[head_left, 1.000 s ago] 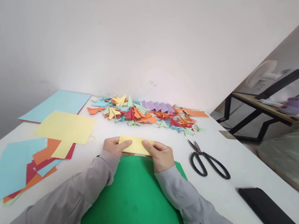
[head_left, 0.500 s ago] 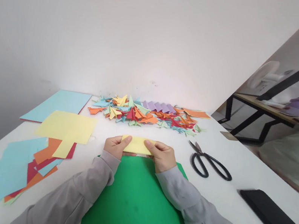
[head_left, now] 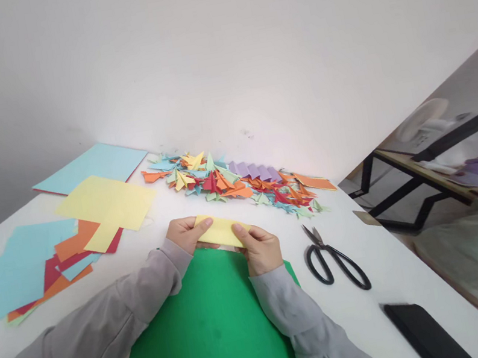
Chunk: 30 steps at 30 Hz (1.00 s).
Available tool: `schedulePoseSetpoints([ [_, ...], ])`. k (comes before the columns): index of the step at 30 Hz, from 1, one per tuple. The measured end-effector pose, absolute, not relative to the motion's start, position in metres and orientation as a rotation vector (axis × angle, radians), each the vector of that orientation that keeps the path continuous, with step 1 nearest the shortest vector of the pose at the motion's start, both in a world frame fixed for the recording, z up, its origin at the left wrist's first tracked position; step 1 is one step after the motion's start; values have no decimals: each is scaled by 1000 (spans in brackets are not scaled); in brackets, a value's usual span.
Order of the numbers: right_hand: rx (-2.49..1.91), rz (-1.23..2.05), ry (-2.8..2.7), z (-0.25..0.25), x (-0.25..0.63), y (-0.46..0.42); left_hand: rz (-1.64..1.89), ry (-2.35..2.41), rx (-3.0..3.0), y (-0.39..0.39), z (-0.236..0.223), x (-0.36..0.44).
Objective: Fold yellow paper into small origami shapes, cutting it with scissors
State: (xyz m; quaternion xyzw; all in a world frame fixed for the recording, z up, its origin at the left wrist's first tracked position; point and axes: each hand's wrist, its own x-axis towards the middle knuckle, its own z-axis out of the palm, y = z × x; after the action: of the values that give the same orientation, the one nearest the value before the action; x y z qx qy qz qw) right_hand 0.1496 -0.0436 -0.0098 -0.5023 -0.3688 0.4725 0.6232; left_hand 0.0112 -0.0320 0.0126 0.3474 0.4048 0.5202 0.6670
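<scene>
A piece of yellow paper (head_left: pixel 219 232) is stretched between my two hands, over the far edge of a green sheet (head_left: pixel 212 324). My left hand (head_left: pixel 185 235) pinches its left end, thumb on top. At the right end my right hand (head_left: pixel 259 247) grips it the same way, thumb pressed on the near face. Fingers of both hands run behind and beneath the paper, partly hidden. Whether the yellow paper is folded, I cannot tell for sure.
Scissors (head_left: pixel 325 253) with black handles lie slightly open on the right, beyond a black flat object (head_left: pixel 423 331). Many small folded paper planes (head_left: pixel 222 185) line the wall. Coloured paper pieces (head_left: pixel 19 264), a yellow sheet (head_left: pixel 107 201) and blue sheets (head_left: pixel 90 165) lie left.
Both hands keep their hold on the yellow paper. The whole view has shifted very slightly; nothing was taken up or let go.
</scene>
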Motion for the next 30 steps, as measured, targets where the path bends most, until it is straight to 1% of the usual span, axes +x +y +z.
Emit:
schedulePoseSetpoints([
  [22,-1164,1148,-846,-6,148,-45,1184,965,786,-32,12,11],
  [30,-1085,1294,-921,-1,154,-44,1179,1021,934,-31,12,9],
])
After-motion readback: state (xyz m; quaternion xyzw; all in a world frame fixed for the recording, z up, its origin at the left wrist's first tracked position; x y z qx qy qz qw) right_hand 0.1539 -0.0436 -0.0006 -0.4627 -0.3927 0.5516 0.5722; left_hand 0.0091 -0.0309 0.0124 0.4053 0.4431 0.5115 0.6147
